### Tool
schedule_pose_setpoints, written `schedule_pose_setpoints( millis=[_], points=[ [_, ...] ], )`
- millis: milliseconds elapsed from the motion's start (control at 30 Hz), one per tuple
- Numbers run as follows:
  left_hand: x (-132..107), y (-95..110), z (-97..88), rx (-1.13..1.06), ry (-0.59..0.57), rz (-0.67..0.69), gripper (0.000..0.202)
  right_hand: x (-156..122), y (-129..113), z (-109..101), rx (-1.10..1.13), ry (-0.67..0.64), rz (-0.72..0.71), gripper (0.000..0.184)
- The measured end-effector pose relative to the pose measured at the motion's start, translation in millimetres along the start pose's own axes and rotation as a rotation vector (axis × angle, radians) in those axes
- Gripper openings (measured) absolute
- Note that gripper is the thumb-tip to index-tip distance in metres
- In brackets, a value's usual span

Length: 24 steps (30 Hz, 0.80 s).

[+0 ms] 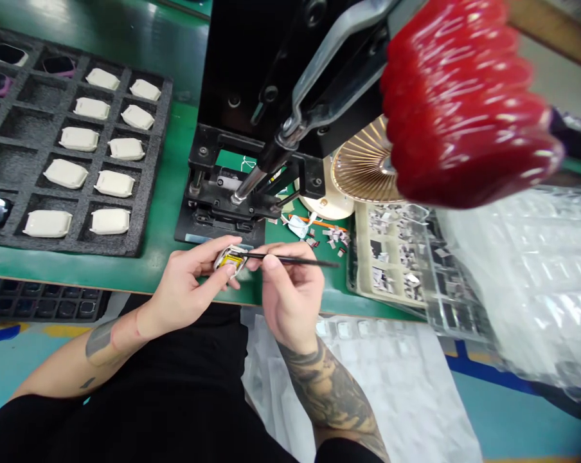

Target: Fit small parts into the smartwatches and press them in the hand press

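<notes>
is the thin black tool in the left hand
No, the right hand holds the black tool, while the left hand holds a white casing.

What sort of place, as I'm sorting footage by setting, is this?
Probably an electronics assembly workshop: a lever press, a foam tray of pale casings, and a divided box of small parts.

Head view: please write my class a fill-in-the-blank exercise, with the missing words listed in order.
1. The left hand holds a case; the right hand holds a tool coloured ____.
2. The big ribbed handle is coloured ____.
3. The foam tray lies on the person's ____ side.
4. Its rightmost column holds ____ pale pieces.

Missing words: black; red; left; five.
</notes>
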State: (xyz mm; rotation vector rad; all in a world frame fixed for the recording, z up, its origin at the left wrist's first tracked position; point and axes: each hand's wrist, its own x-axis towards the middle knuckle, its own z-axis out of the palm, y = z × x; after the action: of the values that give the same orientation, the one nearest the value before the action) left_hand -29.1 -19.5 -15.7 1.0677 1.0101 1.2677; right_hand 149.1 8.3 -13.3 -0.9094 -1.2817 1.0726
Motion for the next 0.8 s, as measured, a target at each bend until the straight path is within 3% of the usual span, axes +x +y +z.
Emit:
schedule_pose_setpoints(
  millis=[67, 100, 167, 267, 367, 467, 567, 667, 733, 800],
  points=[
    [1.0, 1.2, -0.2, -0.023, 0.006, 0.004, 0.042, -2.0, -6.5, -0.6, 0.082, -0.089, 0.083, 0.007],
    [1.7, 1.8, 0.0, -0.035, 0.017, 0.001, 0.042, -3.3, -9.8, -1.5, 0.069, -0.127, 0.040, 0.005],
    [3.3, 3.1, 1.1, -0.070, 0.046, -0.015, 0.042, -5.3, -15.2, -4.3, -0.046, -0.144, -0.181, 0.012],
    [5.1, 5.0, 3.6, -0.121, 0.100, -0.036, 0.043, -3.6, -15.2, -9.5, -0.203, 0.012, -0.438, 0.016],
    [5.4, 5.9, 5.0, -0.138, 0.127, -0.033, 0.042, 1.6, -4.6, -10.8, -0.216, 0.134, -0.347, 0.012],
    [5.2, 5.1, 3.1, -0.165, 0.106, -0.019, 0.044, 2.9, 6.6, -5.9, -0.151, 0.091, -0.182, 0.010],
    [5.8, 3.3, -1.0, -0.205, 0.108, -0.042, 0.048, 0.5, 2.3, -7.6, -0.021, 0.037, -0.054, 0.014],
    [5.7, 2.7, -4.4, -0.187, 0.150, -0.094, 0.050, 4.0, -25.2, -40.4, 0.073, -0.072, -0.091, 0.027],
    [4.4, 3.8, -5.3, -0.130, 0.161, -0.100, 0.051, 12.4, -51.4, -85.1, 0.056, -0.143, -0.190, 0.037],
    [2.8, 5.9, -5.4, -0.051, 0.143, -0.096, 0.050, 24.7, -75.7, -140.8, -0.068, -0.094, -0.313, 0.042]
  ],
)
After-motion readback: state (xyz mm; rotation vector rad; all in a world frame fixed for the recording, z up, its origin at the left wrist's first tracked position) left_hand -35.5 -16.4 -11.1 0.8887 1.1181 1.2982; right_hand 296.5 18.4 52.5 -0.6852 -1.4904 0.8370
